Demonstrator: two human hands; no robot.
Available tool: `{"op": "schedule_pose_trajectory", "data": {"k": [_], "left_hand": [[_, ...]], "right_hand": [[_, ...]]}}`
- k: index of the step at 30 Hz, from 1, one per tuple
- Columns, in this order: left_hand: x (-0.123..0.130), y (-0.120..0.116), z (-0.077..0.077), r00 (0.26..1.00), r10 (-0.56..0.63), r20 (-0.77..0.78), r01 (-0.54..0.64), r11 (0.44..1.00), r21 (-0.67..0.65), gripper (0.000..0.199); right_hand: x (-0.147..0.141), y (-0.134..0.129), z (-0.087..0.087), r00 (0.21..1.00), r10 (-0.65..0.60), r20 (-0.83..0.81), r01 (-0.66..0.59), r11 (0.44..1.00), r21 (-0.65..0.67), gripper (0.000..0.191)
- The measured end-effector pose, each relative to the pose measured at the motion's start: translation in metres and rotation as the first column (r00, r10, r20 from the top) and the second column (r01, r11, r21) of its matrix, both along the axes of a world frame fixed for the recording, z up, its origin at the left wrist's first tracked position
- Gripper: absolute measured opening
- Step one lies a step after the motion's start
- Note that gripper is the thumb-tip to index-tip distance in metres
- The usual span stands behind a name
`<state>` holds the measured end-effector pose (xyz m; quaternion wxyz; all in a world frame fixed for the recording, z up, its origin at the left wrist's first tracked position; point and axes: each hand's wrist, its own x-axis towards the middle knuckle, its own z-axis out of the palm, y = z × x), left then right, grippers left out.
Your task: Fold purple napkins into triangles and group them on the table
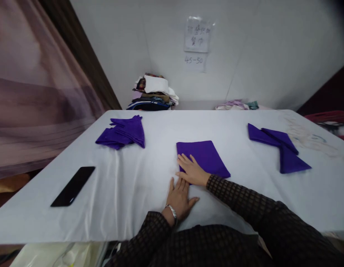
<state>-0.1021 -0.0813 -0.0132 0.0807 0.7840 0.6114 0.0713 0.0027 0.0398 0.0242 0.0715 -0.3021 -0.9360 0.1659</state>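
Note:
A purple cloth napkin (207, 157), folded into a flat square, lies on the white-covered table (155, 163) in front of me. My right hand (192, 170) rests flat on its left part with the fingers spread. Just below it, my left hand (180, 198) lies flat, its fingertips at the napkin's lower left corner and touching or nearly touching my right hand. A silver bracelet (172, 212) circles my left wrist. Part of the napkin's left edge is hidden beneath my hands.
Folded purple napkins (130, 131) lie at the back left, and more folded purple cloth (283, 146) at the right. A black phone (73, 186) sits at the left. Behind the table are a clothes pile (155, 92) and a wall with paper signs (197, 39).

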Motion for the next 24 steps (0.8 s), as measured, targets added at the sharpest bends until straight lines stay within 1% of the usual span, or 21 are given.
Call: {"op": "schedule_pose_trajectory", "data": {"k": [3,6,10,18,21,24], "left_hand": [[0.000,0.002,0.003,0.999,0.000,-0.042,-0.001,1.000,-0.006,0.070],[0.000,0.004,0.005,0.996,-0.005,-0.091,0.005,1.000,0.003,0.068],[0.000,0.005,0.005,0.992,-0.009,-0.122,0.012,1.000,0.025,0.073],[0.000,0.007,0.005,0.989,0.004,-0.145,-0.001,1.000,0.015,0.074],[0.000,0.006,0.005,0.990,0.009,-0.143,-0.005,1.000,0.025,0.073],[0.000,0.005,0.006,0.990,0.005,-0.139,0.000,0.999,0.040,0.073]], "right_hand": [[0.023,-0.033,-0.007,1.000,-0.019,-0.005,0.019,1.000,0.012,0.074],[0.047,-0.046,-0.016,0.998,-0.070,0.008,0.069,0.996,0.052,0.075],[0.083,-0.044,-0.024,0.985,-0.162,0.057,0.156,0.983,0.095,0.076],[0.156,-0.034,-0.030,0.948,-0.290,0.133,0.269,0.951,0.154,0.072],[0.173,-0.035,-0.030,0.923,-0.354,0.150,0.329,0.929,0.172,0.072],[0.172,-0.041,-0.025,0.907,-0.400,0.132,0.367,0.904,0.219,0.072]]}}
